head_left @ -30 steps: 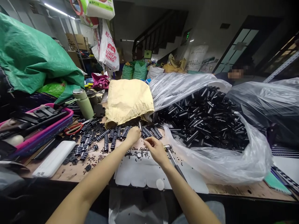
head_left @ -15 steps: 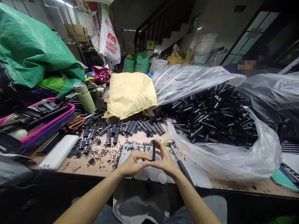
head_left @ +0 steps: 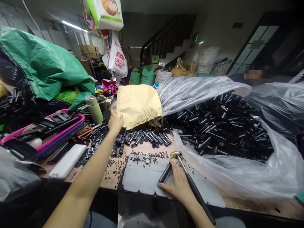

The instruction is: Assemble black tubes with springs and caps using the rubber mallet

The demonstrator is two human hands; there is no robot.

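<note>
My left hand point(head_left: 115, 122) reaches far forward over the ribbed black pieces point(head_left: 140, 137), near the edge of the yellow sack point(head_left: 137, 104); its fingers curl downward and I cannot see whether they hold anything. My right hand point(head_left: 178, 185) rests on the white mat point(head_left: 142, 177) at the table's front, fingers closed on a black tube point(head_left: 165, 173) that lies slanted on the mat. A small hammer point(head_left: 190, 183) lies right beside that hand, head toward the back. A small metal disc point(head_left: 147, 161) sits on the mat among tiny black bits.
A clear plastic bag point(head_left: 225, 164) heaped with black tubes fills the right side. At left stand a pink tray point(head_left: 59, 139) of tools, a green flask point(head_left: 94, 109), red scissors point(head_left: 84, 133) and a white slab point(head_left: 67, 161). A person sits at the far right.
Both hands held the black tube upright together in front; now my left hand has let go and reached forward to the ribbed pieces, and my right hand has lowered the tube onto the mat.
</note>
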